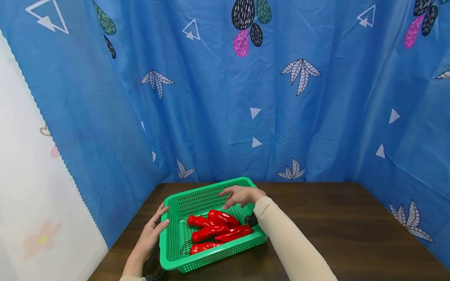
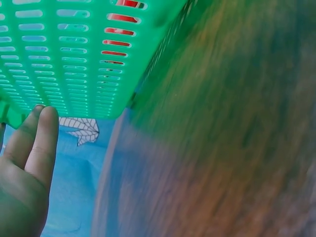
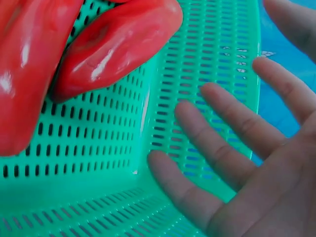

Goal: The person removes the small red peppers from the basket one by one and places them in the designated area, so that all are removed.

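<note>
Basket edge [image 1: 163, 248] touched by left hand [image 1: 150, 231], fingers straight; right hand [image 1: 242, 195], fingers spread, gap to peppers [image 1: 210, 232].

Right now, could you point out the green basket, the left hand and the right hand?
Green basket [image 1: 218, 256], head view: near side wall.
Left hand [image 1: 150, 233], head view: back of the hand.
Right hand [image 1: 244, 194], head view: back of the hand.

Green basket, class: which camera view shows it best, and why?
The head view, because nearly the whole green basket shows, with red peppers inside. The left wrist view catches only part of its slotted outside; the right wrist view, only part of its inside, including a corner.
</note>
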`<state>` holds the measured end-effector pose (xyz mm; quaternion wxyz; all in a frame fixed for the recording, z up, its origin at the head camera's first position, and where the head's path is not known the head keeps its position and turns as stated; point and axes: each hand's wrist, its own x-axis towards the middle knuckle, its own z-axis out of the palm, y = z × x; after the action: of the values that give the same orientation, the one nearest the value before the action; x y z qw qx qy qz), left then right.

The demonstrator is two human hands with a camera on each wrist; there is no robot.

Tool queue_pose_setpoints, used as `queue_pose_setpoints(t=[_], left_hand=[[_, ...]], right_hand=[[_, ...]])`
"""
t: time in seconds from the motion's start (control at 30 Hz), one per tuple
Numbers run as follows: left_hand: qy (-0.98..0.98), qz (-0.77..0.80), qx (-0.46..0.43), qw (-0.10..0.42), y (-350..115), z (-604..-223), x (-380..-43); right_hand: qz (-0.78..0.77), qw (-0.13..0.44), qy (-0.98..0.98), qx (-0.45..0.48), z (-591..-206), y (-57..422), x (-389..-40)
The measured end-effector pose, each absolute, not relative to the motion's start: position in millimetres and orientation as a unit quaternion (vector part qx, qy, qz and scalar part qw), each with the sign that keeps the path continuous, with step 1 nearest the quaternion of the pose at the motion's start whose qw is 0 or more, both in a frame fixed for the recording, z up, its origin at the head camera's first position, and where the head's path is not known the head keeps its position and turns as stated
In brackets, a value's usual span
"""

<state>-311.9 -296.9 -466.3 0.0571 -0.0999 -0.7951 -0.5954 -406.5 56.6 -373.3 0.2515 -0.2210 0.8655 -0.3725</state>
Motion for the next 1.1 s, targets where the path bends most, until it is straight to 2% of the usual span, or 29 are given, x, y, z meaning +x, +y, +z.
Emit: queue_pose_setpoints(t=[0.63,1.1], left_hand=[[-0.785,-0.61,-0.082,0.067,-290,-469,-311],[-0.786,-0.608,-0.079,0.072,-291,-467,-311]], right_hand=[[-0.34,0.323,0.857,-0.214,-380,40,-416],[-0.335,0.339,0.854,-0.206,-393,33,-422]])
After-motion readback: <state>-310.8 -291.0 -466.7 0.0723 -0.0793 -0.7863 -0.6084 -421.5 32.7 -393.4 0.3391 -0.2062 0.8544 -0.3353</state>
